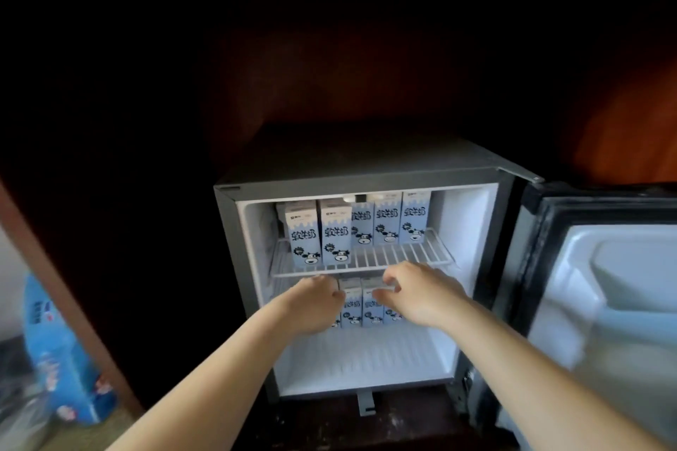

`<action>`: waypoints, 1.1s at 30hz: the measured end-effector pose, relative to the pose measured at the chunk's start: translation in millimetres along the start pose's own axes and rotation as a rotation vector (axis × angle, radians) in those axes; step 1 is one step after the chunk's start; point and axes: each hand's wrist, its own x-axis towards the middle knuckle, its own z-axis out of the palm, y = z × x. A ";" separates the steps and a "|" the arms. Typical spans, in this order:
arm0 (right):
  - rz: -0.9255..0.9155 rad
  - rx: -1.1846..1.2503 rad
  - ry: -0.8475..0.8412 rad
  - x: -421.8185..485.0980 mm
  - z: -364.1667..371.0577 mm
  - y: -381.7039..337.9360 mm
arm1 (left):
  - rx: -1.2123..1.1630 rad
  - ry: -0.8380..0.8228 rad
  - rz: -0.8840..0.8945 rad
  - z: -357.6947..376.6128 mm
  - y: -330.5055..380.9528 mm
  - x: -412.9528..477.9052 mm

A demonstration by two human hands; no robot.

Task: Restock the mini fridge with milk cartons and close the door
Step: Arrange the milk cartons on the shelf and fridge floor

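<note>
Five milk cartons (337,240) stand upright on the wire shelf (395,256) of the mini fridge (234,231), whose door (600,286) hangs wide open to the right. More cartons (351,304) stand in a row below the shelf. The left hand (315,304) curls its fingers around one at the row's left end. The right hand (417,297) pinches a carton top between fingers and thumb.

Dim surroundings — bright interior, blurred edges
</note>
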 end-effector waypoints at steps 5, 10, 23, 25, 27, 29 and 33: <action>0.019 -0.077 -0.027 -52.8 -27.3 22.6 | 0.124 -0.238 0.187 6.6 42.5 -31.8; 0.090 -0.135 -0.001 -100.2 -49.0 65.4 | 0.214 -0.292 0.339 10.0 99.7 -50.9; 0.459 0.026 0.037 -250.2 -51.3 222.8 | 0.334 -0.450 0.706 103.5 280.9 -74.6; 0.500 0.083 0.029 -271.2 -35.6 244.2 | 0.347 -0.500 0.741 131.9 298.6 -78.3; 0.563 0.176 -0.004 -293.3 -16.8 262.5 | 0.330 -0.565 0.759 163.4 312.6 -82.3; 0.625 0.241 -0.068 -315.3 6.5 279.9 | 0.320 -0.633 0.748 198.8 320.8 -85.1; 0.719 0.324 -0.158 -351.1 52.8 306.2 | 0.228 -0.796 0.674 270.4 322.0 -94.5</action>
